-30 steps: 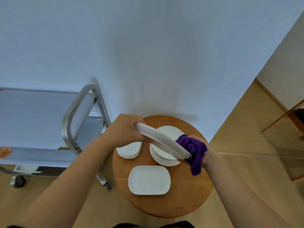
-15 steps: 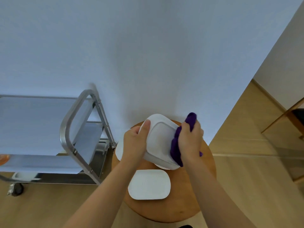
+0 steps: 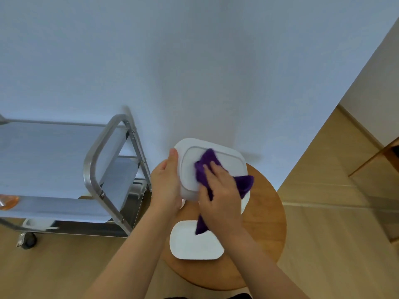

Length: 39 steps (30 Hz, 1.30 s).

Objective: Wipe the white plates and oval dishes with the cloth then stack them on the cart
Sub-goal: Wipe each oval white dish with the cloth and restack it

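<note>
I am holding a white oval dish point(image 3: 212, 154) tilted up, underside facing me, above the round wooden desk point(image 3: 265, 229). A purple cloth point(image 3: 205, 167) is lying bunched against that underside. A second white dish point(image 3: 194, 244) is lying flat on the desk nearer me. The steel cart point(image 3: 103, 169) is standing left of the desk.

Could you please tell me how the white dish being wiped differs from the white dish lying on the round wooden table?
The held dish is lifted and tilted with its underside and foot ring toward the camera; the table dish lies flat, face up. The left hand grips the held dish by its edge while the right hand presses the purple cloth on it; no hand holds the table dish, though the cloth's tail hangs over it. Both are white and rounded-rectangular.
</note>
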{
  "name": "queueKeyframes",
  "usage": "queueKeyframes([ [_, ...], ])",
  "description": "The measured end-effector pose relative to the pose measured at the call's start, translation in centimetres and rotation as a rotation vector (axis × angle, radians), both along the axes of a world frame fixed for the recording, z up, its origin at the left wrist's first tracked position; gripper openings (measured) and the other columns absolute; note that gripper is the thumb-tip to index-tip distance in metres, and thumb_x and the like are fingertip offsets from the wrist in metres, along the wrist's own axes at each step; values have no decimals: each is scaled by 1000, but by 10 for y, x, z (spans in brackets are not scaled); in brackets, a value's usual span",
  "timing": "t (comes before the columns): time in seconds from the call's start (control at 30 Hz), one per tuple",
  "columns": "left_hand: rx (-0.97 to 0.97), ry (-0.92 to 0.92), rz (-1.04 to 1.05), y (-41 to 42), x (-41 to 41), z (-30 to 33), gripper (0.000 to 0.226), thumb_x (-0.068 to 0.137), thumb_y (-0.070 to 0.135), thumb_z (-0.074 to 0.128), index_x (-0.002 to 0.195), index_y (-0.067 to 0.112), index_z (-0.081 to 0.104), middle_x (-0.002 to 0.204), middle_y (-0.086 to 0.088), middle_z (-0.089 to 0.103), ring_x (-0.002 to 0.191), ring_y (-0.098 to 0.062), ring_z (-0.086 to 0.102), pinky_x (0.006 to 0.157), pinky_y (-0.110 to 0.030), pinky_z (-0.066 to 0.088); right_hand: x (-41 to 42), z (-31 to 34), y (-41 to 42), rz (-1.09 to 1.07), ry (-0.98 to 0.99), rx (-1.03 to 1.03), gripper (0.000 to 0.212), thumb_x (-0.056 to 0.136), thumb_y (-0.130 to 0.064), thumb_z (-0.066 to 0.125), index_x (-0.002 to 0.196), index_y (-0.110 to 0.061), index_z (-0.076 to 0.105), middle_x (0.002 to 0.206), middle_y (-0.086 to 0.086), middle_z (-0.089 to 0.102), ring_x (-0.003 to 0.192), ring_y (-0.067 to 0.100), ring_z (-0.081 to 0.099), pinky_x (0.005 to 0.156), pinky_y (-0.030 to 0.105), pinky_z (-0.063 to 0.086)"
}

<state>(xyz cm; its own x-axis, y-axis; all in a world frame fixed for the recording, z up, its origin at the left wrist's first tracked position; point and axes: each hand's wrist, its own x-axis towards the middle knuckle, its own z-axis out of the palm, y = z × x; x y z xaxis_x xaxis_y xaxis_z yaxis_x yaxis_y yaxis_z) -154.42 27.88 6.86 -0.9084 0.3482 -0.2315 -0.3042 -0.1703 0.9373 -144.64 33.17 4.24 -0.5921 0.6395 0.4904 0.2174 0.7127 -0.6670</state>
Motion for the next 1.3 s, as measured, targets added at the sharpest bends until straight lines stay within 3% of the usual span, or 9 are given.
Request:
queueKeyframes([
  [0.17,-108,153,-34,-12,-7,-2,40,93,51,47,74,21,66,64,9,68,62,-6,63,59,-21,50,16,-12,53,-148,-123,-263,33,98,-20,45,127,-15,58,126,2,59,115,18,53,99,31,44],
  [0.33,-199,239,-33,-11,4,-10,39,92,50,47,72,19,61,64,7,62,63,-6,58,54,-19,46,15,-9,85,-299,-128,-688,29,98,-31,38,75,-21,52,82,6,60,72,22,56,63,32,42],
  [0.47,-336,678,-82,-7,18,-16,40,93,43,53,60,22,47,56,3,51,55,-12,51,49,-24,41,13,5,72,-242,26,-1043,22,93,-43,50,84,-24,58,84,3,63,75,20,61,61,31,48],
  [0.57,-478,1190,-136,-2,38,-26,56,95,50,41,57,10,51,51,-1,47,44,-16,44,42,-30,40,9,13,54,-5,88,-1313,59,65,-66,68,100,-19,65,96,8,71,90,25,68,75,40,58],
  [0.73,-531,1571,-303,-9,36,-44,67,97,53,30,68,6,67,59,-3,64,47,-18,57,39,-30,47,18,0,55,129,72,-1457,43,69,-31,74,106,-14,62,88,9,72,84,26,67,71,40,56],
  [0.83,-616,1230,-527,-15,34,-51,71,85,72,28,93,15,71,94,3,73,81,-12,66,66,-24,52,26,-15,63,68,25,-1500,27,77,-12,58,104,-8,62,86,14,69,78,29,64,64,38,53],
  [0.97,-845,875,-353,-30,-13,-78,69,85,68,38,138,23,45,145,3,45,136,-13,35,111,-41,28,37,-35,77,66,-111,-1475,23,67,-9,61,90,-10,63,76,12,70,70,28,67,58,38,54],
  [1.1,-959,204,-607,-45,-57,-105,55,91,33,60,140,19,39,135,-6,54,119,-27,54,103,-46,43,37,-55,88,153,-275,-1481,49,53,-14,63,101,-7,63,97,19,67,90,35,64,72,44,54],
  [1.3,-835,-147,-707,-61,-64,-153,15,88,19,65,101,14,67,100,-2,68,89,-15,65,66,-22,54,27,-97,98,115,-355,-1564,32,60,-10,63,92,-10,67,88,14,72,76,30,69,61,38,54],
])
